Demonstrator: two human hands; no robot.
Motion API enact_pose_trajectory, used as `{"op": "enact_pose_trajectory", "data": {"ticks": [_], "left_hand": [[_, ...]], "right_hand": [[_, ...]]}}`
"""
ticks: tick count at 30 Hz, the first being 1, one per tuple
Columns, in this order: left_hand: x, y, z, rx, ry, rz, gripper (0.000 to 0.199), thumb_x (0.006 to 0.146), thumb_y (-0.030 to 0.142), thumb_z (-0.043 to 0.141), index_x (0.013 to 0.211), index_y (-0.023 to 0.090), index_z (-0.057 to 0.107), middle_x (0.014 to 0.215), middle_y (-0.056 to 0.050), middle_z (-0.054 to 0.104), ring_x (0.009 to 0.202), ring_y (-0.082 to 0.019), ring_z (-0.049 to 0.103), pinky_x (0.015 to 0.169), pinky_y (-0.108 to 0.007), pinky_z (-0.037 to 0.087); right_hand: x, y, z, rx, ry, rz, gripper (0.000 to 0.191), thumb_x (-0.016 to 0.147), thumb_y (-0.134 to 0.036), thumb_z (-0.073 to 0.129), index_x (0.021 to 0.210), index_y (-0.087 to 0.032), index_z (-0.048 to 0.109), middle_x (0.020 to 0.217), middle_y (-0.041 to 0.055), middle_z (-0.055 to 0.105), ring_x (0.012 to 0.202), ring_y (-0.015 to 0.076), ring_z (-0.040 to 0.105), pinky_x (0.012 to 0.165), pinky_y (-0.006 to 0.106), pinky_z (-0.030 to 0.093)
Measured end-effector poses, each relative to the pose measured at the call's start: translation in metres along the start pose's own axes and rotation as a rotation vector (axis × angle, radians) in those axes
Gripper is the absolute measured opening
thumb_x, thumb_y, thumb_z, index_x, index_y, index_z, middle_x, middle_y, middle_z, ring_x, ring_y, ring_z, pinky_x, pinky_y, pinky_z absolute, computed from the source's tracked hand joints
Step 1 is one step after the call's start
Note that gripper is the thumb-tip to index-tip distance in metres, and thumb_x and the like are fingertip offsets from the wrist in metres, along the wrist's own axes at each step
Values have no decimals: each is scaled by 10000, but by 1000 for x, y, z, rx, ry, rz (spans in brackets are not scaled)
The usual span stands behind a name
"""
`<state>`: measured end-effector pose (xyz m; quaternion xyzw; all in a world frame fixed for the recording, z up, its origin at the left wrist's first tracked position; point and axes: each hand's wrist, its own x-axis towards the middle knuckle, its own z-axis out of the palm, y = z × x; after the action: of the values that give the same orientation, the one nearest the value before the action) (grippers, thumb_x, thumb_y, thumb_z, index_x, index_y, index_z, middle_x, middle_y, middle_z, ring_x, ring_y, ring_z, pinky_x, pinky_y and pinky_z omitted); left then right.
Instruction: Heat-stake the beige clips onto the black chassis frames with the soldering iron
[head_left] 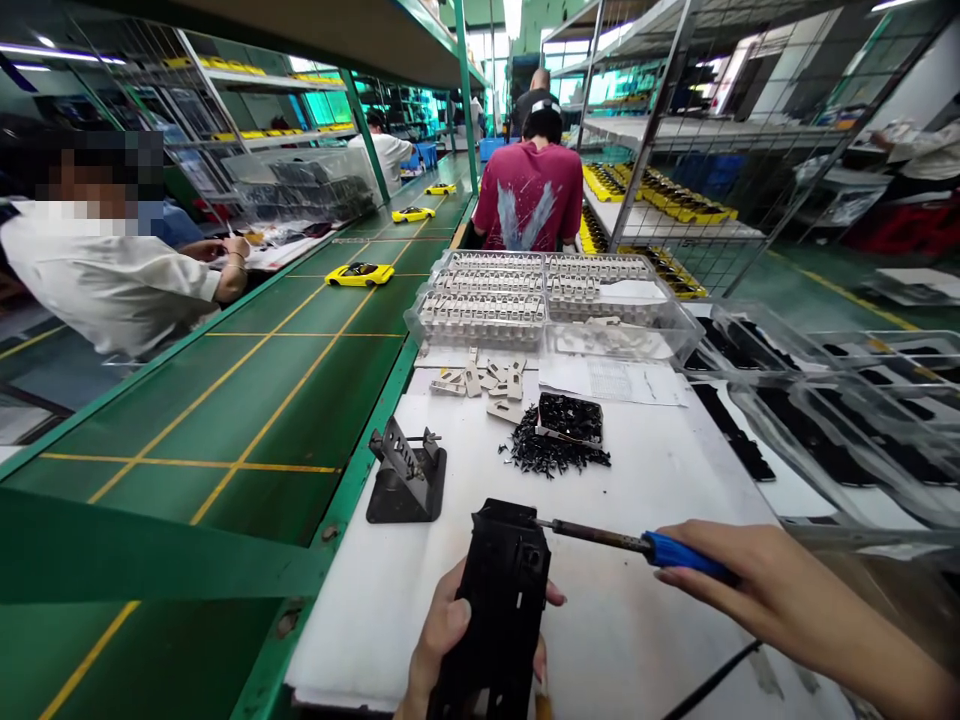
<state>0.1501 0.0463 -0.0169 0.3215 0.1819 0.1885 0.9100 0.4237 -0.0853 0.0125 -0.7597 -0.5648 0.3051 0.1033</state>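
Note:
A long black plastic part (495, 610) is held in my left hand (444, 625), thumb on its left side and fingertips showing past its right edge. My right hand (739, 575) is closed around the blue handle of a soldering iron (611, 536). The iron's tip points left and is at the upper right corner of the black part; whether it touches cannot be made out. Beyond them lie a pile of small black pieces (551, 452) and a small box (571, 420) filled with the same pieces. A dark metal stand (409, 480) is to the left.
Light grey parts (504, 380) lie loose before clear trays (480, 325) of similar pieces. A green conveyor (277, 400) with yellow toy cars (360, 275) runs at left. Trays of black parts (832, 430) stand at right. People sit left (120, 270) and ahead (531, 195).

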Motion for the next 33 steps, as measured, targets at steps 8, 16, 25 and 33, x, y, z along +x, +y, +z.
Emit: {"op": "enact_pose_trajectory", "data": {"ticks": [8, 16, 25, 33], "left_hand": [[3, -2, 0, 29, 19, -20, 615, 741, 616, 587, 1112, 127, 545, 1096, -183, 651, 646, -205, 668, 548, -244, 480], [4, 1, 0, 13, -4, -16, 648, 721, 626, 608, 1121, 122, 535, 1089, -188, 655, 646, -210, 672, 544, -242, 489], [8, -10, -8, -163, -11, 35, 622, 760, 589, 536, 1131, 91, 563, 1060, -191, 662, 603, -207, 666, 471, -223, 455], [9, -15, -13, 83, 306, 80, 627, 814, 525, 509, 1290, 130, 407, 1203, -204, 612, 706, -174, 661, 630, -250, 503]], "right_hand": [[-2, 2, -1, 4, 14, -32, 371, 905, -588, 422, 1031, -321, 647, 933, -21, 676, 821, 110, 634, 701, 209, 399], [-7, 4, 1, -45, 71, -89, 340, 921, -524, 450, 1043, -289, 663, 921, -4, 684, 786, 96, 638, 688, 188, 411], [-3, 3, 3, -95, 217, -164, 273, 889, -481, 537, 1079, -328, 659, 873, -29, 685, 740, 80, 652, 639, 167, 434], [66, -43, -9, 120, 528, 184, 481, 832, -623, 516, 1051, -227, 678, 589, -16, 559, 498, 84, 446, 531, 210, 360]]}}
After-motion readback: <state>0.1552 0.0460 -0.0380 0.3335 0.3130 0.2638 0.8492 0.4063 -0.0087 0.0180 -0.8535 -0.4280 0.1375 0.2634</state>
